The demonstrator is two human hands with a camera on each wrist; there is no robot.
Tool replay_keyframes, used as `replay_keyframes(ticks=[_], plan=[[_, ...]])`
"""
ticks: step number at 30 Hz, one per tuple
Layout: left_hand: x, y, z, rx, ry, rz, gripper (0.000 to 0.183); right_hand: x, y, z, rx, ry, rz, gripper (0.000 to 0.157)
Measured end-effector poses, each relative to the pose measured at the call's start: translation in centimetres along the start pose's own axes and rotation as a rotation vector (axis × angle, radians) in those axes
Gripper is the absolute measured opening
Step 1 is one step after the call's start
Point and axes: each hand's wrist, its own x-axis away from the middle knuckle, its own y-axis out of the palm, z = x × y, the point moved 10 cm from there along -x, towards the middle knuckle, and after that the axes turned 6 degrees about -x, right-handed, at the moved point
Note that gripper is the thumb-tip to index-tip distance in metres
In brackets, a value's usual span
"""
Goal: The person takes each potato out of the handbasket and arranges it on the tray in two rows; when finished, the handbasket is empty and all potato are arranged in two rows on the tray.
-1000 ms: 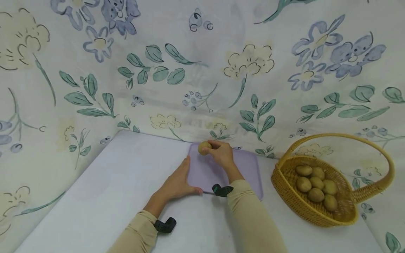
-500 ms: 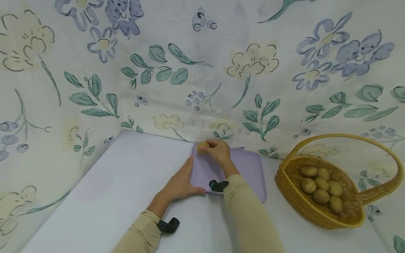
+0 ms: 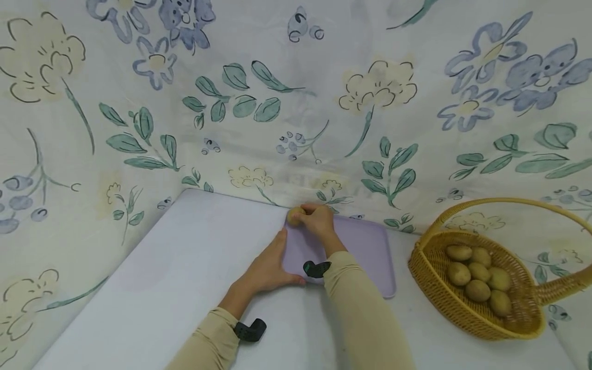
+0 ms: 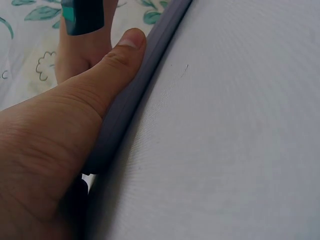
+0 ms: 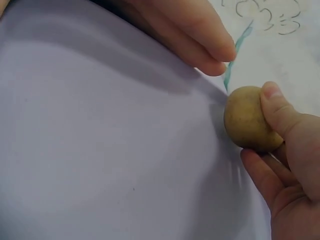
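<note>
A small round potato [image 5: 250,119] is pinched between the thumb and fingers of my right hand [image 3: 318,222]. It sits at the far left corner of a lilac tray [image 3: 365,246], close over the surface there. My left hand [image 3: 265,267] spans the tray's near left corner, its fingers straight along the left side and the thumb [image 4: 125,52] lying along the front edge. In the right wrist view, the left fingertips [image 5: 212,60] are near the potato, just outside the tray's rim. The palm side of my left hand is hidden.
To the right stands a wicker basket [image 3: 430,293] with a tall arched handle, holding several potatoes [image 3: 478,290]. The tray lies on a white table [image 3: 199,241] against a flower-patterned backdrop [image 3: 259,139] behind and to the left.
My right hand has moved the potato slightly left, into the far left corner of the tray. My left hand stays on the tray. The head view has turned a little left.
</note>
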Motion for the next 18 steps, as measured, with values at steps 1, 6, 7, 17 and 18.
replay_keyframes(ticks=[1,6,7,17,18], plan=[[0.01,0.07,-0.03,-0.001,-0.002,0.000,0.146,0.03,-0.02,0.07,0.000,0.004,0.004,0.045],[-0.13,0.14,-0.18,-0.011,0.006,0.008,0.146,0.01,-0.16,0.06,0.010,0.010,0.014,0.046],[-0.18,0.14,-0.19,-0.012,0.011,0.009,0.146,-0.02,-0.17,0.07,0.012,0.010,0.014,0.046],[-0.12,0.43,-0.36,-0.013,0.004,-0.012,0.147,-0.12,0.06,0.25,0.047,0.017,0.008,0.045],[-0.10,0.40,-0.37,-0.017,0.006,-0.009,0.147,-0.13,0.10,0.27,0.053,0.018,0.011,0.045]])
